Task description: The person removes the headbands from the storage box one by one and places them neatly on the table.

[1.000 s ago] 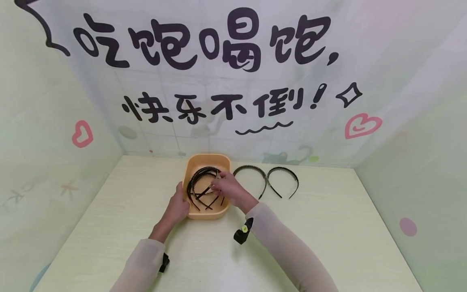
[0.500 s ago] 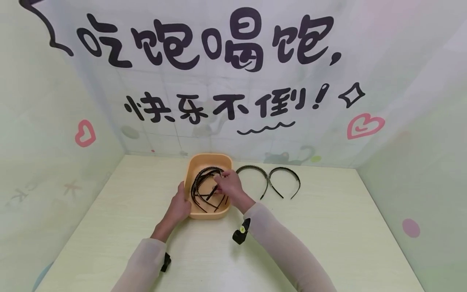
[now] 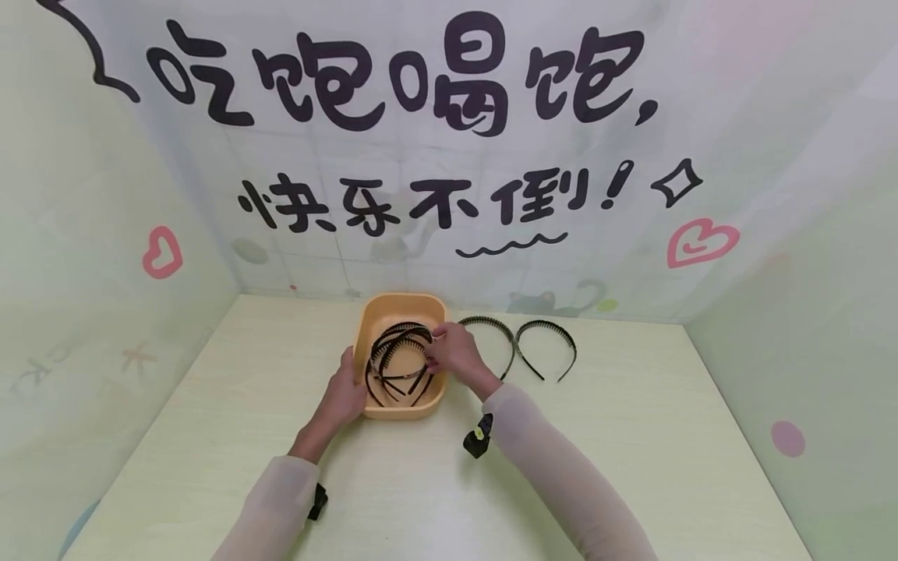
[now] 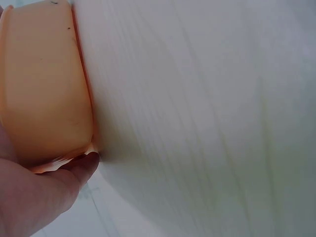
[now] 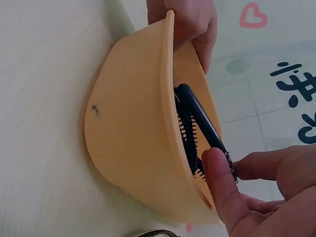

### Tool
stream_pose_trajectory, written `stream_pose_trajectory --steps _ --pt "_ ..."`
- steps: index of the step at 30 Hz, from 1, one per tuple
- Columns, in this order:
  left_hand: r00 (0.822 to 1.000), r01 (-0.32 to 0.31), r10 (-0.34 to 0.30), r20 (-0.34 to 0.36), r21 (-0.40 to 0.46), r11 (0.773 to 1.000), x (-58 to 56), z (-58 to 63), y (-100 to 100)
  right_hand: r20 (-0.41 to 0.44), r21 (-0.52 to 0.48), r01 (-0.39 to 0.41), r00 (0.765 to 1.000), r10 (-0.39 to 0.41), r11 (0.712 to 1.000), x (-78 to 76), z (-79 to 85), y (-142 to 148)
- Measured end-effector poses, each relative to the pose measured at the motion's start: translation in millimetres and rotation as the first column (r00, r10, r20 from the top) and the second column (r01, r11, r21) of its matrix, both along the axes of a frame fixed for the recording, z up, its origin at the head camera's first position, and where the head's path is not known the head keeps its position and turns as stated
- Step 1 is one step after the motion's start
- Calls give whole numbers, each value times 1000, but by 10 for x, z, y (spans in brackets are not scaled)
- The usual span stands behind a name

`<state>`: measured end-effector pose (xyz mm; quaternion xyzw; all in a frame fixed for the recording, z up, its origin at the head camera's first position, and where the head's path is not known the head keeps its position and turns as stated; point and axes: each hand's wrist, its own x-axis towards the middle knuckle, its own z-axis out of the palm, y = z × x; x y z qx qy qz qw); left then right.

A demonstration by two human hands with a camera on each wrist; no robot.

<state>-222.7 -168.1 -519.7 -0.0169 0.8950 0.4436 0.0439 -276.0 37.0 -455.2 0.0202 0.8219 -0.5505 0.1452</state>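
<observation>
2 headbands (image 3: 542, 323) beside the bin (image 3: 403, 415), 1 partly behind the right arm (image 3: 486, 379)

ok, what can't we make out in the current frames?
Number of bands in bin: head view, overlapping, partly behind right hand.
Left leg of nearest table band: head view, behind right hand.
Pinched part of held band: right wrist view, behind right hand.
Rest of left hand: left wrist view, cut by left edge.
</observation>
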Motion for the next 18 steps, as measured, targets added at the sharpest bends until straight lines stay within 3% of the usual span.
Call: stream_pose_trajectory --steps 5,18 --pt "1000 4 -4 14 6 1000 -8 -2 -17 -16 40 -27 999 28 999 4 -2 42" --pt "1000 -1 1 5 -9 1000 -11 -11 -5 -140 -35 6 990 -11 999 58 -9 92"
